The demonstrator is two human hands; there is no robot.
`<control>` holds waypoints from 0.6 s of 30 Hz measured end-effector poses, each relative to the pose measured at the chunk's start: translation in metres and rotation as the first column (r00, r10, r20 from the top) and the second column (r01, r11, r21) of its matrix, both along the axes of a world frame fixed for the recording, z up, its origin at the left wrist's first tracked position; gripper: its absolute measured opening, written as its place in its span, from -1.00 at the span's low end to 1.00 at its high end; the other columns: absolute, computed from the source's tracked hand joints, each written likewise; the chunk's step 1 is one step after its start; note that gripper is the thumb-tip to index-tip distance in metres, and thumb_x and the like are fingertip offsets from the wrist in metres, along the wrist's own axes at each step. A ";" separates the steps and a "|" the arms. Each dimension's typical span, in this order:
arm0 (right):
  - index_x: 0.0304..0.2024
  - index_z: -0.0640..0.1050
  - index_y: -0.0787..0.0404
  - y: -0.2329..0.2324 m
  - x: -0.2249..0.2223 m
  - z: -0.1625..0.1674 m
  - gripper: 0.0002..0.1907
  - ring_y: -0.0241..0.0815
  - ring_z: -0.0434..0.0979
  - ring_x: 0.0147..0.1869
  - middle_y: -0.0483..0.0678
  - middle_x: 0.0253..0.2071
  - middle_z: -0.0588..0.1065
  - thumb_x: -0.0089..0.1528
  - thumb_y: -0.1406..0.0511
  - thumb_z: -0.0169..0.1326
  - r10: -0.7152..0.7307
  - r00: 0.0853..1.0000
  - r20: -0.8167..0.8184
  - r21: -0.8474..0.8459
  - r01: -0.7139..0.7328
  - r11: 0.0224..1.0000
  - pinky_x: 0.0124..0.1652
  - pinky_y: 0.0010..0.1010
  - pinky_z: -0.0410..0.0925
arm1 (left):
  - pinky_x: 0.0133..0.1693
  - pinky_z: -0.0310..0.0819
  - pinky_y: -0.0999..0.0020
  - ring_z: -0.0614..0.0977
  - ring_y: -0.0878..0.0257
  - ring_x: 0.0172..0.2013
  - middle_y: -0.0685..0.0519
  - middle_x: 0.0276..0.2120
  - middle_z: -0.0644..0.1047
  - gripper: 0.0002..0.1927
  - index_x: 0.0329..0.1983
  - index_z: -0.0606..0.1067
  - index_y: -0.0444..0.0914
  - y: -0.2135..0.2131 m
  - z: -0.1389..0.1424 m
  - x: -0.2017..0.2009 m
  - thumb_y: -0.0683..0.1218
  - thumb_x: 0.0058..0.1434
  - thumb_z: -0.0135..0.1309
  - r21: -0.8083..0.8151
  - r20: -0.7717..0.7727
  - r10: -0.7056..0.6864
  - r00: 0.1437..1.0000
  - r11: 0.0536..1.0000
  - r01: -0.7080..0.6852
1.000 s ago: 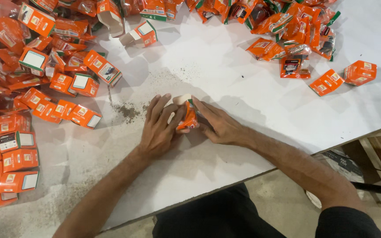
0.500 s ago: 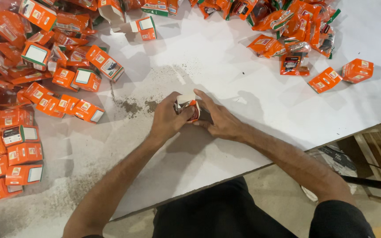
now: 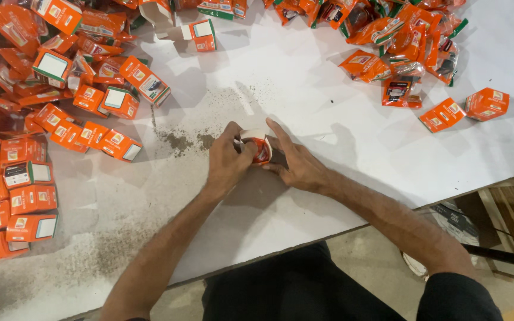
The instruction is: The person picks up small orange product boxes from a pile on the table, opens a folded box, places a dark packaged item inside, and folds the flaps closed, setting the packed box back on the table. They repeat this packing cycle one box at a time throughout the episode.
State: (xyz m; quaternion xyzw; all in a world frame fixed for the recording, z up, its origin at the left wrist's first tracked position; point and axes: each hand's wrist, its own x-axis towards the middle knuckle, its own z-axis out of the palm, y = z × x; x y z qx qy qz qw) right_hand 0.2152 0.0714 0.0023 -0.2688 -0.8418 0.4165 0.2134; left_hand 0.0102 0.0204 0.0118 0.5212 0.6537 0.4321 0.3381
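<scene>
held thing: small orange carton (image 3: 261, 148), centre of the frame, resting on or just above the white table (image 3: 340, 178); the open white end faces up and left.
left hand (image 3: 227, 161): fingers curled round the carton's left side, thumb pressing at the open end; closed on it.
right hand (image 3: 297, 163): fingers stretched out flat along the carton's right side, palm down near the table, bracing it; not spread wide.
contact: both hands touch the carton, which sits pinched between them.
handling guess: thin card, likely light, creases easily; walls look soft enough to crush if squeezed hard. The glossy print may be a bit slippery.
where to hold: best at the side walls near the corners, where the card is stiffest; flaps at the open end bend.
contents: cannot tell if anything is inside.
left of frame: many closed cartons (image 3: 28, 202) in rough rows and a loose heap, well apart from the hands.
upper right: pile of orange packets (image 3: 400, 35), plus two stray cartons (image 3: 465, 108) near the right edge.
table surface: dark grit (image 3: 179, 141) scattered just left of the hands.
</scene>
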 end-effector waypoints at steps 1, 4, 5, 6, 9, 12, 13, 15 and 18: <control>0.53 -0.16 0.13 0.000 0.001 -0.003 0.02 0.32 0.43 0.39 0.32 0.29 0.44 0.27 0.30 0.24 0.001 0.999 -0.037 0.013 0.000 1.000 0.28 0.03 0.31 | -0.50 0.46 0.31 0.55 0.29 -0.56 -0.05 -0.53 0.56 -0.80 -0.23 0.45 -0.38 0.002 -0.002 0.002 -0.14 0.19 0.12 0.034 -0.081 -0.005 0.997 0.999 0.007; 0.38 0.14 0.13 -0.001 -0.001 -0.009 -0.27 0.25 0.54 0.29 0.28 0.26 0.46 0.30 0.30 0.28 -0.046 0.999 0.019 0.050 0.045 0.998 0.18 -0.06 0.44 | -0.56 0.43 0.25 0.50 0.28 -0.60 0.03 -0.55 0.53 -0.83 -0.19 0.43 -0.32 0.001 -0.007 0.002 -0.13 0.22 0.03 -0.075 -0.079 -0.017 0.997 0.997 0.011; 0.38 0.19 0.15 -0.002 -0.001 -0.010 -0.28 0.26 0.53 0.29 0.30 0.28 0.44 0.27 0.35 0.26 -0.014 1.000 0.014 0.158 0.011 0.987 0.16 -0.10 0.46 | -0.52 0.43 0.25 0.51 0.26 -0.59 0.01 -0.57 0.52 -0.84 -0.21 0.46 -0.32 -0.001 -0.009 0.000 -0.14 0.22 0.02 -0.059 -0.090 -0.033 0.995 0.998 0.027; 0.39 0.24 0.17 -0.003 -0.001 -0.010 -0.28 0.26 0.53 0.29 0.33 0.31 0.41 0.25 0.40 0.25 0.020 1.000 0.014 0.263 -0.023 0.964 0.14 -0.15 0.49 | -0.48 0.44 0.25 0.52 0.25 -0.58 -0.01 -0.58 0.51 -0.85 -0.22 0.48 -0.33 -0.003 -0.010 -0.003 -0.15 0.22 0.01 -0.044 -0.100 -0.047 0.994 0.998 0.043; 0.35 0.34 0.33 -0.002 0.000 -0.006 -0.26 0.32 0.50 0.27 0.41 0.32 0.34 0.10 0.55 0.18 0.094 0.996 -0.003 0.375 -0.086 0.923 0.14 -0.18 0.50 | -0.41 0.50 0.26 0.55 0.26 -0.49 0.00 -0.49 0.50 -0.86 -0.23 0.46 -0.36 -0.009 -0.009 -0.018 -0.19 0.18 -0.01 -0.079 0.182 -0.157 0.971 0.982 0.173; 0.29 0.39 0.36 -0.005 -0.002 -0.001 -0.30 0.32 0.50 0.26 0.40 0.29 0.34 0.08 0.54 0.22 0.070 0.997 0.012 0.417 -0.069 0.906 0.13 -0.18 0.49 | -0.27 0.58 0.32 0.60 0.30 -0.37 0.03 -0.38 0.56 -0.85 -0.21 0.49 -0.37 -0.009 -0.005 -0.033 -0.18 0.30 -0.05 -0.056 0.540 -0.212 0.814 0.956 0.286; 0.27 0.41 0.35 -0.008 -0.004 0.001 -0.33 0.31 0.50 0.25 0.38 0.27 0.36 0.10 0.51 0.26 0.047 0.999 0.023 0.432 -0.053 0.900 0.11 -0.19 0.49 | -0.21 0.61 0.34 0.61 0.31 -0.32 0.03 -0.35 0.59 -0.81 -0.20 0.52 -0.37 -0.009 -0.004 -0.035 -0.17 0.36 -0.07 -0.038 0.638 -0.216 0.740 0.950 0.310; 0.27 0.42 0.35 -0.013 -0.005 0.003 -0.35 0.30 0.51 0.24 0.35 0.24 0.38 0.11 0.53 0.24 0.050 0.999 0.004 0.443 -0.047 0.895 0.11 -0.17 0.49 | -0.28 0.61 0.36 0.61 0.34 -0.36 0.05 -0.38 0.60 -0.85 -0.22 0.52 -0.35 -0.009 -0.003 -0.036 -0.16 0.34 -0.02 -0.088 0.556 -0.182 0.811 0.957 0.275; 0.25 0.42 0.36 -0.015 -0.006 0.006 -0.38 0.29 0.53 0.21 0.33 0.21 0.41 0.12 0.53 0.24 0.026 0.999 -0.027 0.447 -0.011 0.894 0.08 -0.14 0.50 | -0.35 0.56 0.42 0.59 0.37 -0.41 0.07 -0.40 0.60 -0.88 -0.22 0.51 -0.33 -0.011 -0.005 -0.030 -0.16 0.31 0.02 -0.099 0.433 -0.148 0.889 0.973 0.211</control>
